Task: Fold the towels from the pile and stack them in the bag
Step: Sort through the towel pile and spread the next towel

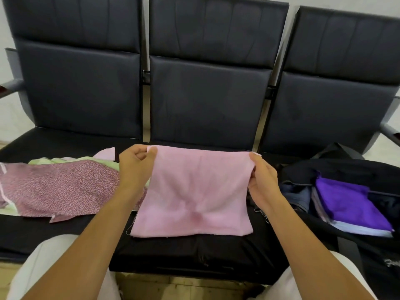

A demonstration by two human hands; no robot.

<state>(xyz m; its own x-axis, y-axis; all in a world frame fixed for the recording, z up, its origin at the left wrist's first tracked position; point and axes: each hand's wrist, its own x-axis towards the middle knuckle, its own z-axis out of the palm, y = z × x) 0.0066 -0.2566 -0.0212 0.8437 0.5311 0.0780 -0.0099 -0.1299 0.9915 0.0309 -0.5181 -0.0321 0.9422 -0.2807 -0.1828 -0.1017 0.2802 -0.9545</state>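
A fold is under way: the left hand (pixel 135 164) and right hand (pixel 263 180) each pinch a top corner of the pink towel (pixel 194 195) over the middle seat (pixel 194 252), between pile (pixel 60 187) and bag (pixel 337 169); next, halve it again, judging by its size

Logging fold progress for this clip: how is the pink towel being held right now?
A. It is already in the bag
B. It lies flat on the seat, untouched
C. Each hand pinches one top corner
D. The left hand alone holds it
C: the left hand and the right hand each pinch a top corner of the pink towel, its lower edge resting on the seat, beside the bag.
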